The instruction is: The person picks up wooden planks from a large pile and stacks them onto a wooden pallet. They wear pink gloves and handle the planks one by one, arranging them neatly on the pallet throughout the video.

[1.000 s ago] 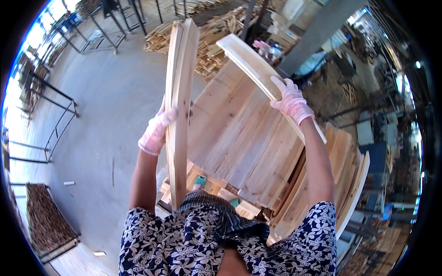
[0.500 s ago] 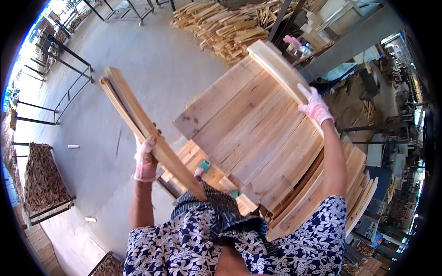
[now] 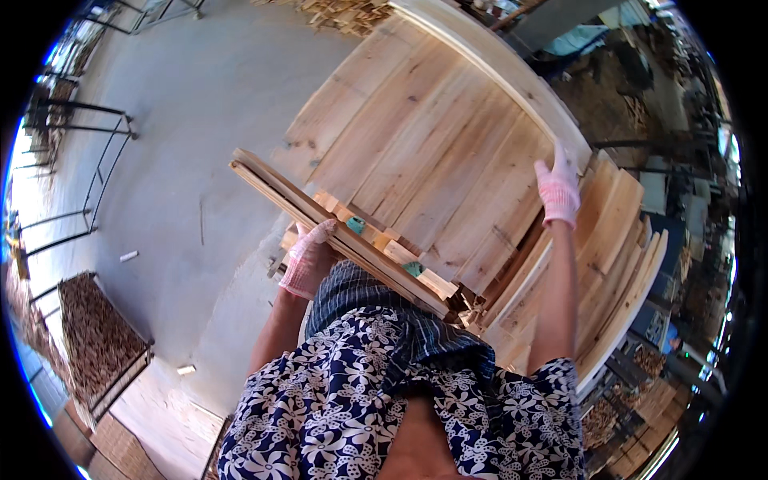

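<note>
My left hand (image 3: 310,258), in a pink-and-white knit glove, is closed round a few long, narrow wooden boards (image 3: 364,252) stacked together. They slant from upper left to lower right in front of my waist. My right hand (image 3: 558,190), gloved the same way, has its thumb apart and its fingers straight against the long edge board (image 3: 488,76) on the right side of the laid-out planks. Those wide, pale planks (image 3: 432,148) lie side by side as a broad surface with knots and grain showing. The boards partly hide two teal-green patches (image 3: 414,269) I cannot identify.
More stacked boards (image 3: 604,216) stand to the right of my right arm. Scrap wood strips (image 3: 340,14) lie piled on the far floor. A metal rack (image 3: 100,172) stands at left, and a bin of brown wood pieces (image 3: 96,332) at lower left.
My left hand has brought its boards rightward and tilted them flatter, across the near edge of the planks. My right hand has slid nearer along the edge board. The view has shifted.
</note>
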Tool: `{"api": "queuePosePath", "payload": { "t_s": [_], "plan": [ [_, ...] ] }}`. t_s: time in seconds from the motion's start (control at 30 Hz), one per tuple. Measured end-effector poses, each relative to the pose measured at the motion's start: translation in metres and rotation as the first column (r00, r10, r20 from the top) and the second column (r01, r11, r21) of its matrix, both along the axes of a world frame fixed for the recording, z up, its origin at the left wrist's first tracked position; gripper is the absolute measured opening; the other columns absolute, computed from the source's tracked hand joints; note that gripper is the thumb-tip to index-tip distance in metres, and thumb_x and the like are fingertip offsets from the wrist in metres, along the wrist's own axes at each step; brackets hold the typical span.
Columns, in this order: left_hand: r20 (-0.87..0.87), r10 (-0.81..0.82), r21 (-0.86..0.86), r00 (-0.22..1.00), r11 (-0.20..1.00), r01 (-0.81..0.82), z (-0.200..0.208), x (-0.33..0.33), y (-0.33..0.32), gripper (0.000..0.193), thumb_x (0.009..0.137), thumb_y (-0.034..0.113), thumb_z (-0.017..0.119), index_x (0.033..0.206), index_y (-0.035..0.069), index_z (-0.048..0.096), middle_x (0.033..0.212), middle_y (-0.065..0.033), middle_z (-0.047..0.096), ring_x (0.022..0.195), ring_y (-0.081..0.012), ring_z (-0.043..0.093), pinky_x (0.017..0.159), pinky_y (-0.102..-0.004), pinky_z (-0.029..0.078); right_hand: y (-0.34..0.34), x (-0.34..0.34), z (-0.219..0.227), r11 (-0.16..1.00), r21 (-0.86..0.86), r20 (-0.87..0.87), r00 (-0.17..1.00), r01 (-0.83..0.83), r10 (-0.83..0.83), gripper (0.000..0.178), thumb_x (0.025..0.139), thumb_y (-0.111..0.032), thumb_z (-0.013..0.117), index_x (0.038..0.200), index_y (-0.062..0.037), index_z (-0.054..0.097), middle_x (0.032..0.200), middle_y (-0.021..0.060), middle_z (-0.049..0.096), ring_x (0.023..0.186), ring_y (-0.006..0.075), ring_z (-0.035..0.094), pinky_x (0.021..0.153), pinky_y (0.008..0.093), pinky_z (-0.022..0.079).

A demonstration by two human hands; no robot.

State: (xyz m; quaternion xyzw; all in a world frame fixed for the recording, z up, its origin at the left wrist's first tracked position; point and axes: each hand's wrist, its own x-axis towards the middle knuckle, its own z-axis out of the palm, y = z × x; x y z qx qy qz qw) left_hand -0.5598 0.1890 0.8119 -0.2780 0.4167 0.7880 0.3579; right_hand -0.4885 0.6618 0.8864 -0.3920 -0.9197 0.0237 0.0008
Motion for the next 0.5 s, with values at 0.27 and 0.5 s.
{"api": "queuePosePath", "payload": {
  "t_s": [0.27, 0.5],
  "plan": [
    [0.02, -0.047, 0.182, 0.999, 0.982, 0.042, -0.003, 0.001, 0.036, 0.034, 0.092, 0.022, 0.077, 0.118, 0.004, 0.064, 0.113, -0.0082, 0.07, 0.106, -0.026, 0.068, 0.097, -0.0451, 0.057, -0.034, 0.031, -0.055, 0.904, -0.161, -0.091, 0.906, 0.397, -0.414, 0.067, 0.098, -0.058, 0.05, 0.152, -0.0203, 0.042, 0.133, 0.0366, 0.051, 0.112, 0.0538, 0.061, 0.095, 0.0565, 0.052],
    [0.055, -0.085, 0.117, 0.995, 0.99, 0.078, 0.019, 0.021, 0.051, 0.042, 0.094, 0.029, 0.075, 0.125, 0.004, 0.061, 0.118, -0.0117, 0.067, 0.112, -0.0282, 0.064, 0.099, -0.0476, 0.054, -0.024, 0.032, -0.065, 0.919, -0.188, -0.184, 0.907, 0.346, -0.379, 0.074, 0.096, -0.061, 0.056, 0.155, -0.0183, 0.041, 0.136, 0.0381, 0.046, 0.111, 0.0542, 0.062, 0.096, 0.0537, 0.053]
  ]
}}
